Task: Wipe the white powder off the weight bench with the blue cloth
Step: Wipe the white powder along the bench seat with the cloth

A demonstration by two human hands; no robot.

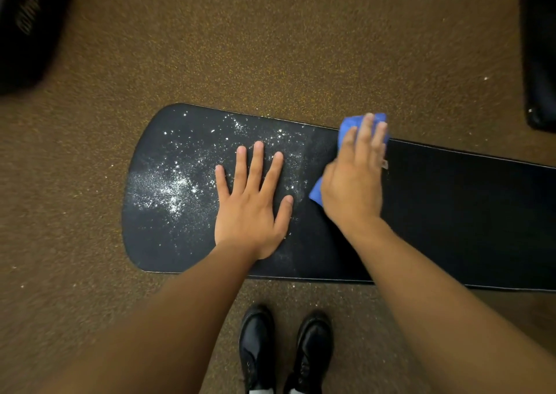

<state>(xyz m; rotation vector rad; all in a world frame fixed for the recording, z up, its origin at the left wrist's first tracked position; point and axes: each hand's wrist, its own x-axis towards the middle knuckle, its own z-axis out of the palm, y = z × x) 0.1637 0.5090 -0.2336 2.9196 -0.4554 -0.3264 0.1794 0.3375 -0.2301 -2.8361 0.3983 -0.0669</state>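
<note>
White powder (176, 183) lies scattered over the left, rounded end of the black weight bench (451, 213), thickest in a patch near the left edge and thinning toward the far side, where we see finer specks. The bench pad runs across the scene from left of centre to the right edge; its right-hand stretch looks dark and free of specks. A faint pale smear crosses the pad between the two hands.

The blue cloth (349, 128) sits on the far edge of the bench, right of centre. We see it only in part: one corner shows beyond the fingertips at the far edge, and another corner pokes out near the heel of the hand. The right hand (355, 180) lies flat on top of it, fingers straight and close together, pressing the cloth to the pad rather than gripping it. The hand is slightly blurred.

The left hand (252, 204) rests palm down on the bench just to the left, fingers spread wide, holding nothing, with powder around and beyond its fingertips.

Below the near edge of the bench we see two black shoes (285, 348) on a brown speckled floor (270, 47), which carries a few stray white flecks. Dark objects occupy the far left and far right corners; we cannot tell what they are.
</note>
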